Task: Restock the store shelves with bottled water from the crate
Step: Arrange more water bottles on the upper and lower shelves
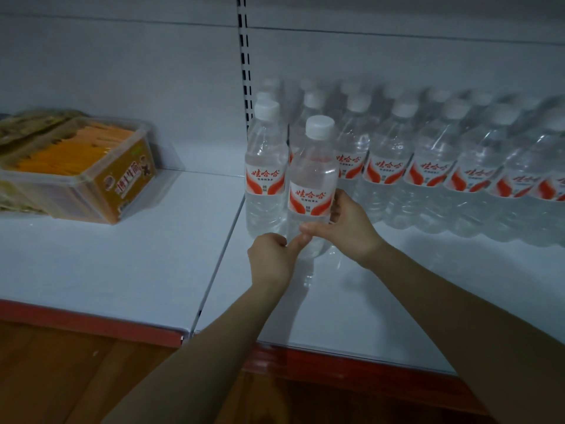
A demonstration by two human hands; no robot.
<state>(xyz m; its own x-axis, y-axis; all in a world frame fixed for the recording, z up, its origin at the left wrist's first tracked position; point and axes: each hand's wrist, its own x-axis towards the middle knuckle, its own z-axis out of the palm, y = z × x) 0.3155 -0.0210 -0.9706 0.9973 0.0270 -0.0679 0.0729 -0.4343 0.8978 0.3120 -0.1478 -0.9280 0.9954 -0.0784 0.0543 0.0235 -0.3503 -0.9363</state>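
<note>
Toppling is my worry: right hand (348, 228) clamped round the clear, red-labelled plastic water bottle (312, 175), left hand (270, 260) curled at its base, grip unclear, so a shove could knock the neighbouring bottle (265, 166)

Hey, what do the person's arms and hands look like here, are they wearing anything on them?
The left forearm and right forearm are bare to the frame's edge, no sleeves in view. The left hand and right hand wear no gloves; no watch, ring or bracelet shows.
</note>
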